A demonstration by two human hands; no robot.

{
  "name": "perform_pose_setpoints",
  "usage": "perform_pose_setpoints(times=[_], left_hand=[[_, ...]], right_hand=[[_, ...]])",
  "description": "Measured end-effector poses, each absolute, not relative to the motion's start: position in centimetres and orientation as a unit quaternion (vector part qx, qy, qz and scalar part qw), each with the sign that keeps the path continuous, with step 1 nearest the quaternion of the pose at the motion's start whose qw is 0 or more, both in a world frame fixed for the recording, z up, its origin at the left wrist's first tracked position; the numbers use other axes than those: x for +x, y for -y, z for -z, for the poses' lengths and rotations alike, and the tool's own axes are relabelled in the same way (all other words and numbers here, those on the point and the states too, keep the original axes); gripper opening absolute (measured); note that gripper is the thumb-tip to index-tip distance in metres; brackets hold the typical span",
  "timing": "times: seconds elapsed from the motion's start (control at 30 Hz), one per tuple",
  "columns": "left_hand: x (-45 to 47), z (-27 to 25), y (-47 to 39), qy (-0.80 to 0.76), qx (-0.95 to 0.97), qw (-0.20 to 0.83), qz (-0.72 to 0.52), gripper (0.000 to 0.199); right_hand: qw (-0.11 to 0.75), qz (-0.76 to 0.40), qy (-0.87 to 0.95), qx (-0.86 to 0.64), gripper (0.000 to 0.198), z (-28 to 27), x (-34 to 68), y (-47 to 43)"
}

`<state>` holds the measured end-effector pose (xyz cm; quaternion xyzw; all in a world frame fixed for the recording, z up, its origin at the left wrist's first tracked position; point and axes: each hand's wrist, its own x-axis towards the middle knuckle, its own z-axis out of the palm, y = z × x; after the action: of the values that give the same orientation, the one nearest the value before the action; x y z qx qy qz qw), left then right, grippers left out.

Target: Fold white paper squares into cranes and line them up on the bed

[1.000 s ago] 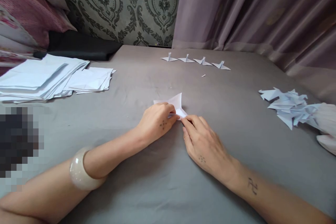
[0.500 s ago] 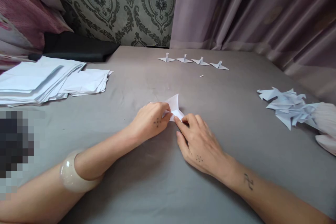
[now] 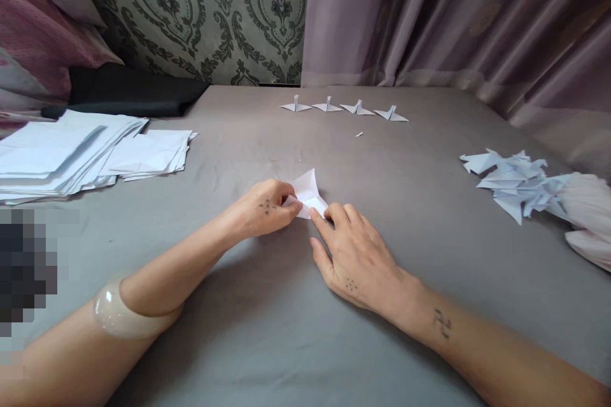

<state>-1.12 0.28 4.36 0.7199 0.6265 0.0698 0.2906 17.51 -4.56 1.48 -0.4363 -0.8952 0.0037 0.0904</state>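
Note:
A small piece of white paper [image 3: 306, 184], partly folded with one corner standing up, lies on the grey cloth between my hands. My left hand [image 3: 267, 206] pinches its left side between thumb and fingers. On the paper's near right edge rests the index fingertip of my right hand [image 3: 358, 254], which lies low with its fingers spread and the thumb apart on the cloth. Part of the paper's left side is hidden behind my left fingers.
Several folded paper cranes [image 3: 328, 105] stand in a row at the back. Stacks of white paper [image 3: 147, 149] lie at the left beside a folded black cloth [image 3: 133, 90]. A heap of folded paper pieces [image 3: 518, 181] lies at the right, against pale fabric [image 3: 589, 206]. A paper scrap [image 3: 359, 134] lies beyond my hands.
My left hand has shifted slightly left along the paper, uncovering more of its inner fold. My right index finger still touches the near edge. The whole view has moved a little.

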Motion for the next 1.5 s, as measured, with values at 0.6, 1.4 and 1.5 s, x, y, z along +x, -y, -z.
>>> perform_pose_setpoints(times=[0.6, 1.4, 1.5], left_hand=[[-1.4, -3.0, 0.7, -0.474, 0.836, 0.194, -0.197, 0.017], [0.1, -1.0, 2.6, -0.495, 0.854, 0.055, -0.154, 0.029], [0.1, -1.0, 2.6, -0.515, 0.835, 0.092, -0.172, 0.023]], right_hand=[[0.243, 0.035, 0.853, -0.460, 0.016, -1.1, 19.4, 2.9], [0.088, 0.091, 0.890, -0.438, 0.020, -1.8, 19.1, 2.4], [0.102, 0.067, 0.891, -0.438, 0.021, -2.0, 19.2, 1.7]])
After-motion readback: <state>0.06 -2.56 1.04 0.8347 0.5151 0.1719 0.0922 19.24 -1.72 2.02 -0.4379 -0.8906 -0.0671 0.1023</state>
